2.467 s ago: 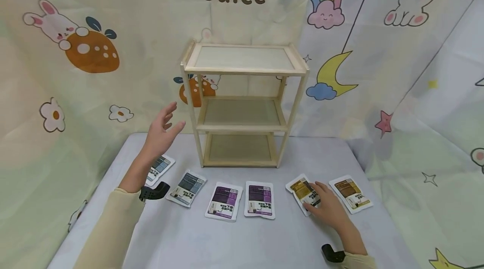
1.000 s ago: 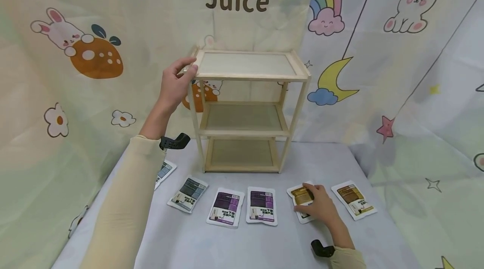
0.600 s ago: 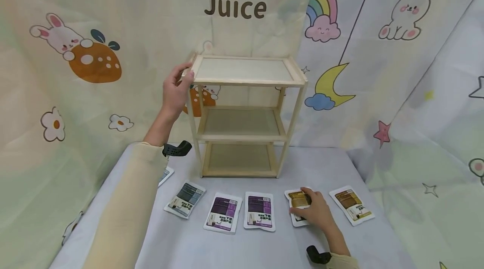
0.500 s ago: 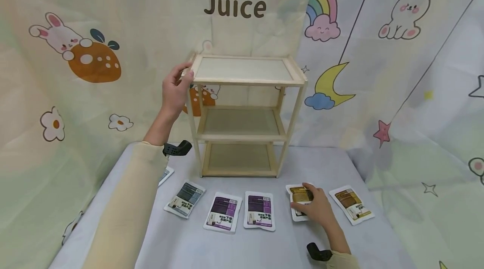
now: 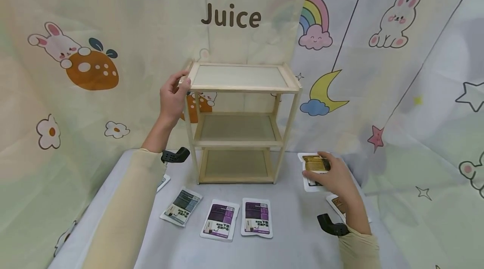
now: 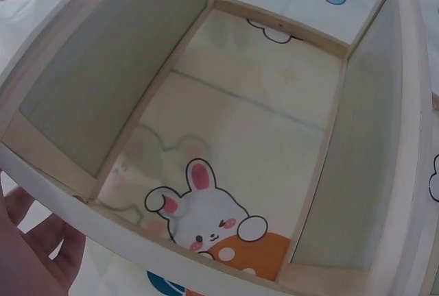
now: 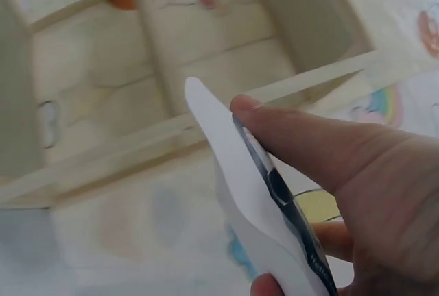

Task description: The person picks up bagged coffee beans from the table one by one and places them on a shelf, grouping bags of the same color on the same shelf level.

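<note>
A three-tier wooden shelf rack (image 5: 242, 90) stands at the back middle of the table. My left hand (image 5: 172, 100) grips its upper left corner, thumb in front and fingers around the side; the left wrist view shows the hand (image 6: 42, 244) at the frame's edge. My right hand (image 5: 340, 180) pinches a white pouch with a gold label (image 5: 313, 163) between thumb and fingers, to the right of the rack. In the right wrist view the pouch (image 7: 236, 166) is seen edge-on, off the table. Beneath the right hand lies another gold-labelled pouch (image 5: 335, 205), partly hidden by the wrist.
Two purple-labelled pouches (image 5: 257, 217) lie in front of the rack. A grey-blue pouch (image 5: 181, 207) lies to their left, and another pouch (image 5: 163, 182) is mostly hidden behind my left arm. A printed cloth backdrop (image 5: 151, 50) closes off the back and sides.
My left hand has come up to the rack's top corner and holds there. My right hand has picked up the gold-labelled pouch from the table and carried it up and toward the back.
</note>
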{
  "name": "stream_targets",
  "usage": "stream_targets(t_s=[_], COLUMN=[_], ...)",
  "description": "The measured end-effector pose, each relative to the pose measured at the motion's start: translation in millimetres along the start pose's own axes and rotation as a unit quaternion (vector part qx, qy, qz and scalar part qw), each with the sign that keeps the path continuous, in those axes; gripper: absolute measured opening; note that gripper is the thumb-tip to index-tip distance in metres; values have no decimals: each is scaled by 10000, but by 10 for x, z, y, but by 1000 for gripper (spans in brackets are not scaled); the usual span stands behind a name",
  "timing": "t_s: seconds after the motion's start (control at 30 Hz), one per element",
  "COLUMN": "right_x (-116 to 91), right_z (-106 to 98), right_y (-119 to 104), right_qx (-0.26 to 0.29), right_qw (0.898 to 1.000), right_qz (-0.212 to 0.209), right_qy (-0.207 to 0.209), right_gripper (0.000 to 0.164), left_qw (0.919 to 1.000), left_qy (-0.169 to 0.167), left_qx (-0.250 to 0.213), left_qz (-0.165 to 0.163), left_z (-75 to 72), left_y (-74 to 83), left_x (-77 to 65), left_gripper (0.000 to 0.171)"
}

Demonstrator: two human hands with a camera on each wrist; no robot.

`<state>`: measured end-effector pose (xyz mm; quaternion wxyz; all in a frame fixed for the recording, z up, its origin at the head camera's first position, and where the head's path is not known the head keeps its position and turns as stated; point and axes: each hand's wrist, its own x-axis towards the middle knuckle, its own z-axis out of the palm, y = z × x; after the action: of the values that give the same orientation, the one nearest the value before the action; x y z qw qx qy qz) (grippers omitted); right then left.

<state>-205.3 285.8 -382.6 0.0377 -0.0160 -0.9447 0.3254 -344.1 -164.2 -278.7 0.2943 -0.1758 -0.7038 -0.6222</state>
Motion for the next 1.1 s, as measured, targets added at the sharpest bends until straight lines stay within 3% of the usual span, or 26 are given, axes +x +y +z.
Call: stream_targets(t_s=[0.23,0.53,0.67,0.83,1.1], right_x=[76,114,139,261,645], right_z=[-437,-750,-847,-935,-941], right_y=[-355,-898,-1225,-1632,-2208], right_qx=[-49,-151,-222,-139,155], right_qw=[9983,9928,9892,9872,9885], right_qz=[-267,-499,-552,-761,-1022], right_qy=[508,1082,1337,1396,1100], right_gripper=[99,101,103,101,98], left_qw=[9999,9994,9990,9993,9992], left_qy=[14,90,50,37,108], left_qx=[-83,-306,-416,-347,-342], left_qz=[113,125,139,108,200], left_z=[2,-11,-11,19,73], left_y=[3,-9,106,328,374], left_x=[17,-5,-55,-132,-161], left_gripper=[44,43,44,43,42])
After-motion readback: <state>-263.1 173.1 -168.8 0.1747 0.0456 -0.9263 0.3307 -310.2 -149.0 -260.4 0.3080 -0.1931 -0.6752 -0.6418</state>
